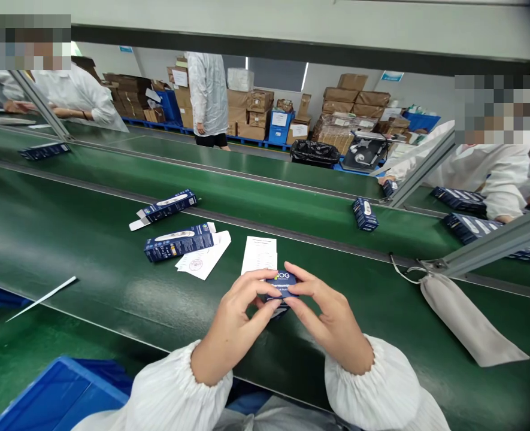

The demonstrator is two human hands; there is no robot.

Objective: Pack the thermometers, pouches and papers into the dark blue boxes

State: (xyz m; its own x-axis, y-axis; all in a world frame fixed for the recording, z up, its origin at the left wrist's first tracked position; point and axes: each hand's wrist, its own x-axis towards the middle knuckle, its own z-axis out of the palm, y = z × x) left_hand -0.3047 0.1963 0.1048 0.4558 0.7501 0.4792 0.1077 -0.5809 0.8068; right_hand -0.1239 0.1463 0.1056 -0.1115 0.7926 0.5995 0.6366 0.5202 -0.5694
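Observation:
Between my two hands stands a dark blue thermometer box (284,282), its end panel facing up towards me. My left hand (242,308) pinches it from the left with thumb and fingers. From the right, my right hand (325,308) grips the same end, thumb and fingertips at the panel's edge. The lower part of the box is mostly hidden by my hands. Just behind it lies a printed white leaflet (259,252). Left of that, an open-ended blue box (181,242) rests partly on folded papers (206,258), and another open-flapped box (168,206) lies farther back.
A grey cloth pouch (466,320) hangs from the metal post (493,239) at right. A white strip (42,298) lies at left, above a blue bin (67,395). On the middle belt sits another box (365,214). Co-workers in white stand across the line; stacked cartons (341,102) are behind.

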